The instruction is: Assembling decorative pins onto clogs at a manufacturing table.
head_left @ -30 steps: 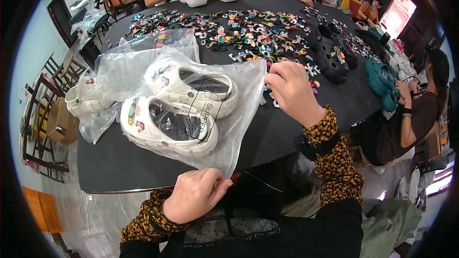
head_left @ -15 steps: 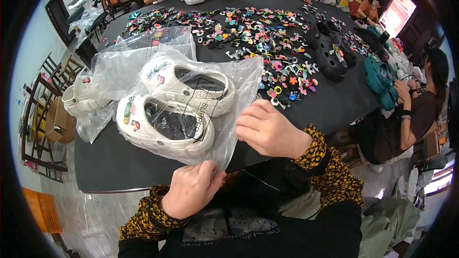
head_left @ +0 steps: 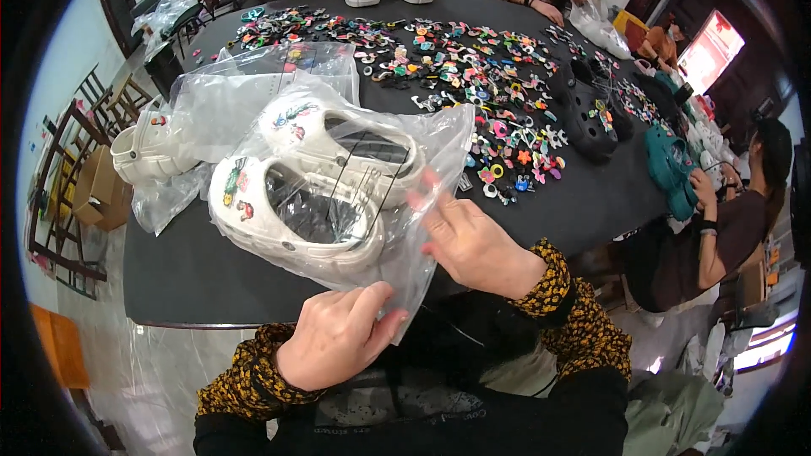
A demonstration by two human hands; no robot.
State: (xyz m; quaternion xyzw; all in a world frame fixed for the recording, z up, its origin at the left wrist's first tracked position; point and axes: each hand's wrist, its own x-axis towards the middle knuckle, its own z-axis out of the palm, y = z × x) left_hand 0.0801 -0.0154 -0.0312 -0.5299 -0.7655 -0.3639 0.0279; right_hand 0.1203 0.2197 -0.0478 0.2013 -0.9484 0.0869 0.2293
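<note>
A clear plastic bag point(head_left: 448, 139) holds a pair of white clogs point(head_left: 291, 241) with small colourful charms on their toes. The clogs lie side by side on the black table, open heels toward me. My left hand point(head_left: 338, 338) pinches the bag's near corner, below the clogs' heels. At the right edge of the bag's mouth, my right hand point(head_left: 477, 241) grips the film between thumb and fingers; its fingertips are partly behind the film and slightly blurred.
Many loose charms point(head_left: 473, 72) cover the far half of the table point(head_left: 203, 287). Another white clog point(head_left: 148, 152) in clear plastic sits at the left edge. Dark clogs point(head_left: 587, 118) stand right of the charms. People work at the far side, and one person at right handles green clogs point(head_left: 667, 165).
My right hand's fingers have shifted along the bag's edge and spread somewhat. The bag's near corner has been drawn lower and to the right, with my left hand still on it.
</note>
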